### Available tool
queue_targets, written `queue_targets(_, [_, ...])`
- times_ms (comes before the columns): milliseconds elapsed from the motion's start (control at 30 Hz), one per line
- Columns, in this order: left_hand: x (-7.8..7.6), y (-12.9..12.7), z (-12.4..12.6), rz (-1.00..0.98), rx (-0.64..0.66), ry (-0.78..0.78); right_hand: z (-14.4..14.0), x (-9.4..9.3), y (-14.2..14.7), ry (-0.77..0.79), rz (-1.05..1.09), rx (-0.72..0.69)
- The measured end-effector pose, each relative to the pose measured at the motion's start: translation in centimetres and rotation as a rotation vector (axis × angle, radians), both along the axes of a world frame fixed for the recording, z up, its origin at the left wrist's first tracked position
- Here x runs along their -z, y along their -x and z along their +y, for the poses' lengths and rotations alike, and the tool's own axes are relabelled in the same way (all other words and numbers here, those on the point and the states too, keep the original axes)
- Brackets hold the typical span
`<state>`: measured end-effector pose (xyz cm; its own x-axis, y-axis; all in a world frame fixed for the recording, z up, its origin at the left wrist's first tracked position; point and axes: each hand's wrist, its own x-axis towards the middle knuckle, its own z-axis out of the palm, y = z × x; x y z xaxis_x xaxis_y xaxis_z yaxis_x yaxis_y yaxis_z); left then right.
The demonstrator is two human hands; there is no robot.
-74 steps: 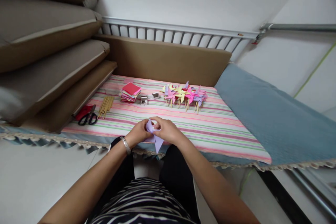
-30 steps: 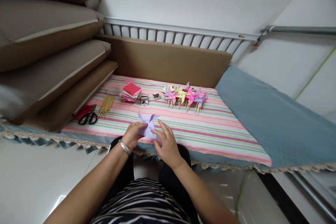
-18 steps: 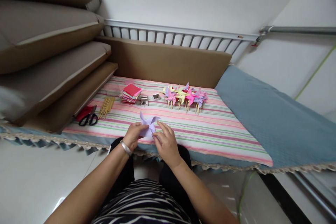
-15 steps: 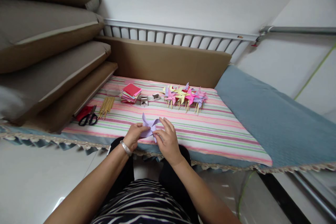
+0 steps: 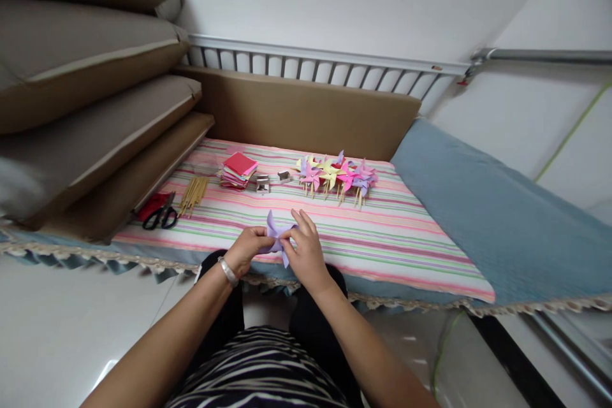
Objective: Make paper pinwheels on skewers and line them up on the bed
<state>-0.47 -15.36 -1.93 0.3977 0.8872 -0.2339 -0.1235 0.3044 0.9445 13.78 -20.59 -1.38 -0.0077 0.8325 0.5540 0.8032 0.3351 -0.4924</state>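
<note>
A purple paper pinwheel [image 5: 273,225], its blades curled inward, is held over the front part of the striped cloth [image 5: 382,236]. My left hand [image 5: 246,247] pinches it from the left side with thumb and fingers. At its centre, the thumb and index finger of my right hand [image 5: 306,252] press together on the paper, while the other fingers stretch upward. Whether a small pin sits between those fingertips is too small to tell. No stick shows on this pinwheel.
Finished pinwheels [image 5: 329,172] on sticks lie at the back right. Small open boxes [image 5: 262,184], a stack of coloured paper squares [image 5: 239,169], wooden sticks [image 5: 194,194] and black-handled scissors [image 5: 161,217] lie to the left. Large cushions [image 5: 95,115] are piled at far left.
The purple pinwheel has turned and shifted slightly right between my hands. My right fingertips have moved up a little onto its centre; my left hand keeps its hold.
</note>
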Motion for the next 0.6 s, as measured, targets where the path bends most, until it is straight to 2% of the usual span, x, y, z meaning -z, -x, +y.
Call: queue_targets(600, [-0.57,0.12,-0.04,-0.023,-0.026,-0.056,0.77,-0.37,0.42,0.034,0.021,0.044])
